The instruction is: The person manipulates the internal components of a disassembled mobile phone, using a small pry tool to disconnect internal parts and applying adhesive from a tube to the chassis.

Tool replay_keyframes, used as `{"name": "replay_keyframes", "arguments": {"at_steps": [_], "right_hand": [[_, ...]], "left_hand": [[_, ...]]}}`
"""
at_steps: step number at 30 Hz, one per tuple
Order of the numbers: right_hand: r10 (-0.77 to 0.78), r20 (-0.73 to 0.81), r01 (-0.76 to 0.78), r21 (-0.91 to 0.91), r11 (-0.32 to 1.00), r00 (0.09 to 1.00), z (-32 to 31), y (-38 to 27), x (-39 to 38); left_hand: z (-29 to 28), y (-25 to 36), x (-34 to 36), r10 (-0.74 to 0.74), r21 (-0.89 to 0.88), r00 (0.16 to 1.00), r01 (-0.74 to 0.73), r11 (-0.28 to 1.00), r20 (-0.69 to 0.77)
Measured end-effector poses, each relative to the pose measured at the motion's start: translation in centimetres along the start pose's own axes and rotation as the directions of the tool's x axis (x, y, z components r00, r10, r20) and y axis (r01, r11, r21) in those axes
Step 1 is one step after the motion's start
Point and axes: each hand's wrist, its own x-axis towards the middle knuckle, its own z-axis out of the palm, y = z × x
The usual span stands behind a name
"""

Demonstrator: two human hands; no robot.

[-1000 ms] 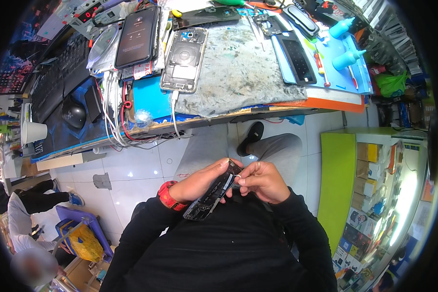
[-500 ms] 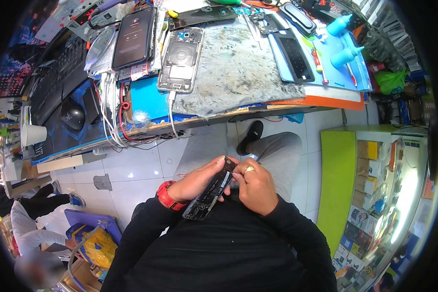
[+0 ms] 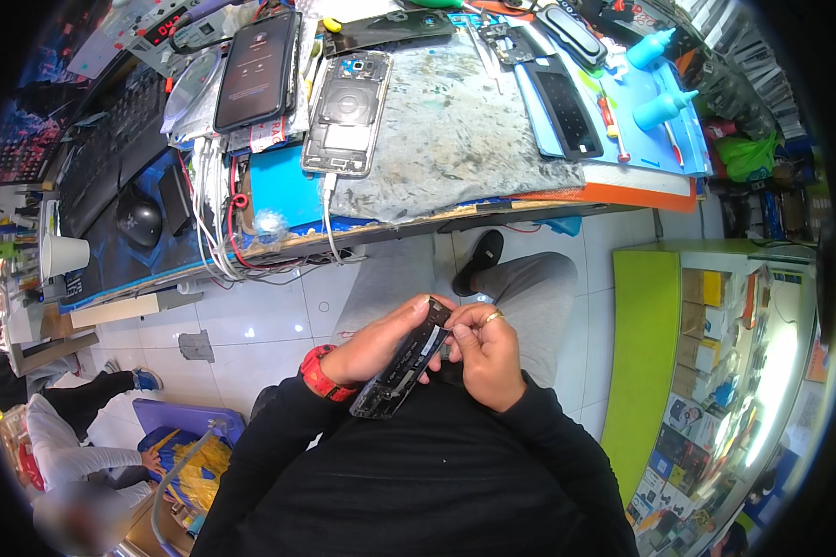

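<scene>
Black sleeves point(image 3: 565, 434), red wristband point(image 3: 320, 373), gold-coloured ring point(image 3: 494, 317), grey trousers point(image 3: 541, 292).

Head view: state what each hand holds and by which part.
The left hand grips an opened phone by its long sides. The right hand is at the phone's right edge; any hold cannot be told.

The one thing in handling is a dark phone part point(image 3: 401, 365), long, flat and thin, with squared ends; its visible face is mostly black, with small parts and fine details, too small to tell clearly; a pale, narrow strip point(image 3: 427, 348) runs along its right side, in the upper half; the upper end looks slightly brownish, and the lower end bears crowded small pieces with some lighter spots; it stands slanted, upper end leaning to the right, lower end to the lower left, in front of the body; the left hand point(image 3: 378, 348) holds it by the left side, and the right hand point(image 3: 489, 355) is at its upper right edge.
</scene>
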Motion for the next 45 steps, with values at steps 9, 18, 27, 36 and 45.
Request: {"name": "replay_keyframes", "arguments": {"at_steps": [9, 18, 27, 36, 45], "right_hand": [[-0.105, -0.137, 0.091, -0.101, 0.991, 0.985, 1.0, 0.7, -0.2], [-0.103, -0.095, 0.1, -0.035, 0.994, 0.99, 0.5, 0.4, -0.3], [-0.059, -0.028, 0.06, 0.062, 0.996, 0.998, -0.4, -0.4, -0.4], [0.051, 0.011, -0.052, 0.165, 0.985, 0.999, -1.4, -1.7, -0.7], [0.099, 0.049, -0.108, 0.226, 0.968, 0.994, -2.1, -2.0, -0.7]], "left_hand": [[0.3, -0.3, 0.3, 0.023, 0.051, 1.0, -0.022, 0.998, -0.02], [0.7, -0.2, 0.3, 0.042, 0.021, 0.999, -0.042, 0.999, -0.001], [1.0, 0.0, 0.1, 0.029, 0.048, 1.0, -0.029, 0.998, 0.005], [1.5, 0.3, 0.2, 0.001, 0.048, 1.0, -0.002, 0.999, 0.024], [1.5, 0.1, 0.2, -0.009, 0.069, 0.999, 0.007, 0.998, 0.034]]}}
